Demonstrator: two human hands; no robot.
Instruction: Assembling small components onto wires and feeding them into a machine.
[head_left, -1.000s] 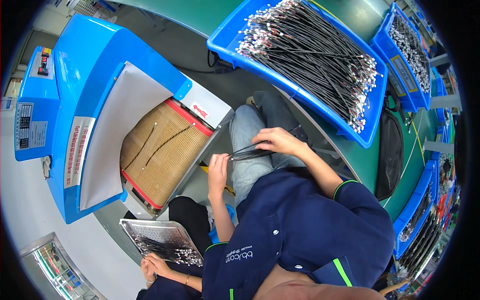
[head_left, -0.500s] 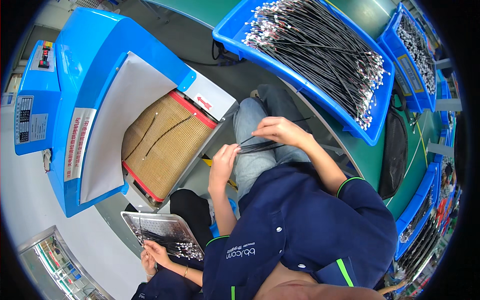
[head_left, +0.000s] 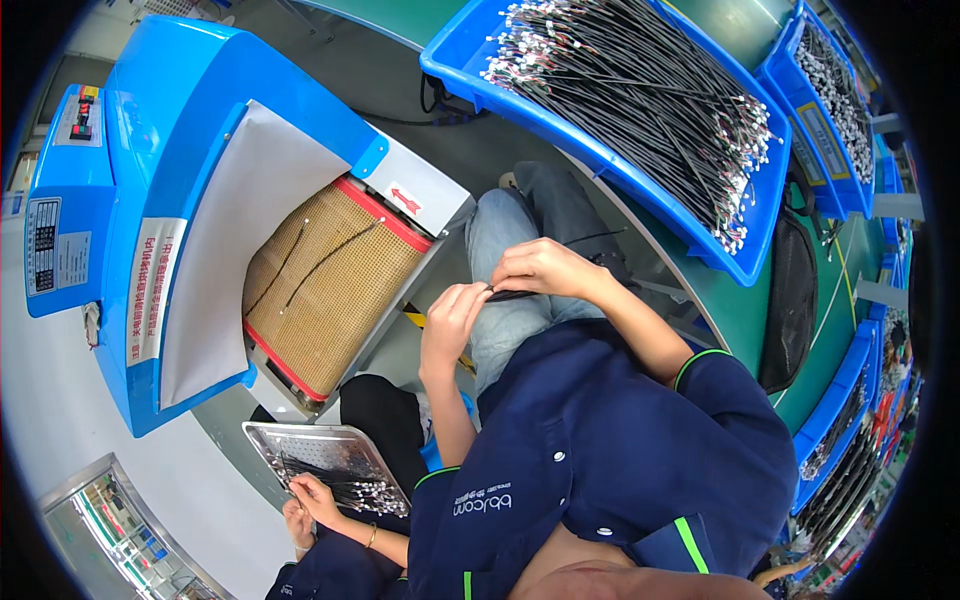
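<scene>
Your left hand pinches black cables | right hand meets it, its grip hidden, can't tell | pinch lightly, as sharp bends would likely strain them

On the blue machine to your left, you have a long white strip printed in red characters, a black-and-white plate, and beside it a white label with print too small to read. A red arrow on a white sticker points toward the machine. Your navy shirt bears white chest lettering.
</scene>
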